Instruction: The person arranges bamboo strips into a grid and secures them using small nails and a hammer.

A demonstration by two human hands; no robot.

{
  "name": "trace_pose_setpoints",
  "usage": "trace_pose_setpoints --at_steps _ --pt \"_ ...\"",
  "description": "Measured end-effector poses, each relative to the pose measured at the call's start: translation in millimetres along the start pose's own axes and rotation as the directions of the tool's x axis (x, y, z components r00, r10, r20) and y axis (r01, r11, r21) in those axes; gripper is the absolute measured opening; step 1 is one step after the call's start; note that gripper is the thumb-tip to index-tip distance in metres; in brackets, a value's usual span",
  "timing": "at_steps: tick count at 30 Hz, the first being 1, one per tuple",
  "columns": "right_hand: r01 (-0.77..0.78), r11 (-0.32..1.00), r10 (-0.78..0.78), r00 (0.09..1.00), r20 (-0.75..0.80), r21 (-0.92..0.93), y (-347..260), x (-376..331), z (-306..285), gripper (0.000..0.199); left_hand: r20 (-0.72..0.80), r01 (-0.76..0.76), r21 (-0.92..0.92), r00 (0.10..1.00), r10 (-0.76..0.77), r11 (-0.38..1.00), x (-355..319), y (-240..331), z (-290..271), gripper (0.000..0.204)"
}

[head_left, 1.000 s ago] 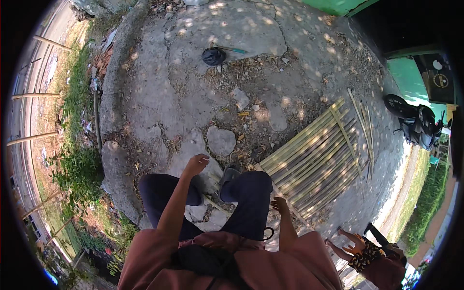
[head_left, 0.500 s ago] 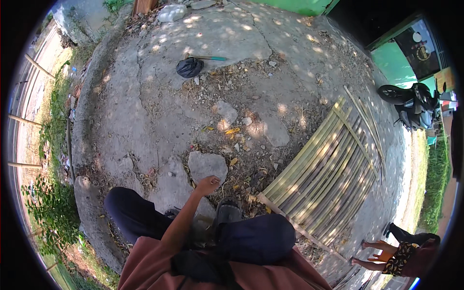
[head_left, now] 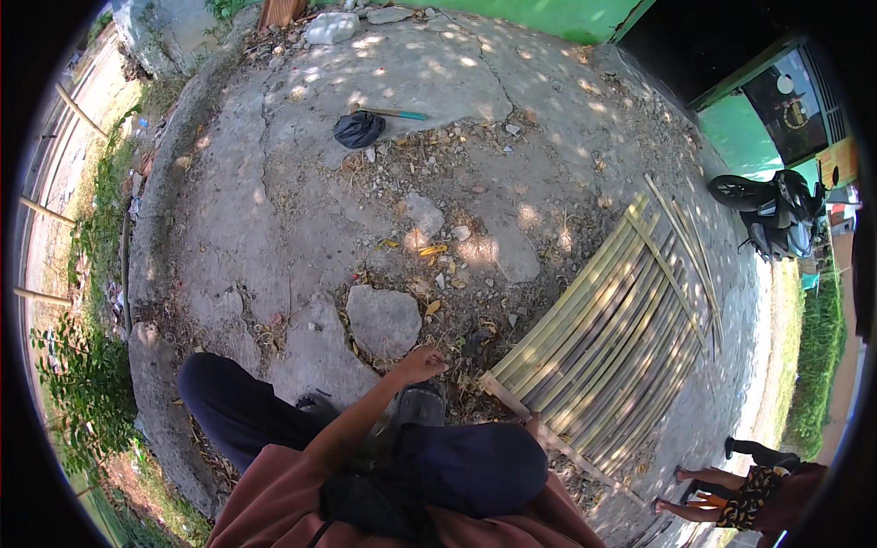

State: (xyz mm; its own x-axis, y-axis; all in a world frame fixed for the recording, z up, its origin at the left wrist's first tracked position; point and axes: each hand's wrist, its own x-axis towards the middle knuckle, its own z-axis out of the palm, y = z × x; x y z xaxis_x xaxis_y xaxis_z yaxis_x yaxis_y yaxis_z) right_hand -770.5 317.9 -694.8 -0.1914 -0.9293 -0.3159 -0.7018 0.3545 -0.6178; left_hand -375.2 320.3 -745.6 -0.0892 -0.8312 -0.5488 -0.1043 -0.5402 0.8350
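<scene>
Cracked concrete yard, leaf-littered. A bamboo-slat mat lies right of the person's knees. Left hand reaches toward its near corner, fingers loosely curled, holding nothing; right hand hidden. Better to grasp the end batten squarely.

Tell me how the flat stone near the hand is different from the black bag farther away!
The flat stone is pale grey, while the black bag is dark. The stone looks wide and flat with hard edges; the bag looks soft and bunched up. The stone lies close to the left hand; the bag lies far off, beside a green-handled tool. Both rest on the cracked concrete ground.
</scene>
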Motion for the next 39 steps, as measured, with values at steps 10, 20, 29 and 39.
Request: trace_pose_setpoints --at_steps 10,20,29,39 --pt "-0.477 0.460 0.439 0.855 0.275 0.749 -24 18 -42 0.051 -0.004 0.109 -0.055 0.994 -0.109 0.993 20 78 69 0.119" --pt "0.073 0.982 -0.105 0.978 0.182 0.173 -115 -49 -46 0.054 0.127 0.136 -0.327 0.987 -0.099 0.935 13 155 33 0.092" --pt "0.197 0.973 -0.130 0.901 0.415 -0.123 -116 -103 -42 0.058 0.053 -0.073 0.133 0.996 0.066 0.988 51 157 23 0.073" --pt "-0.109 0.958 0.269 0.666 0.696 -0.266 -63 -102 -112 0.064 -0.066 -0.219 0.324 0.965 0.253 0.920 38 136 78 0.044"
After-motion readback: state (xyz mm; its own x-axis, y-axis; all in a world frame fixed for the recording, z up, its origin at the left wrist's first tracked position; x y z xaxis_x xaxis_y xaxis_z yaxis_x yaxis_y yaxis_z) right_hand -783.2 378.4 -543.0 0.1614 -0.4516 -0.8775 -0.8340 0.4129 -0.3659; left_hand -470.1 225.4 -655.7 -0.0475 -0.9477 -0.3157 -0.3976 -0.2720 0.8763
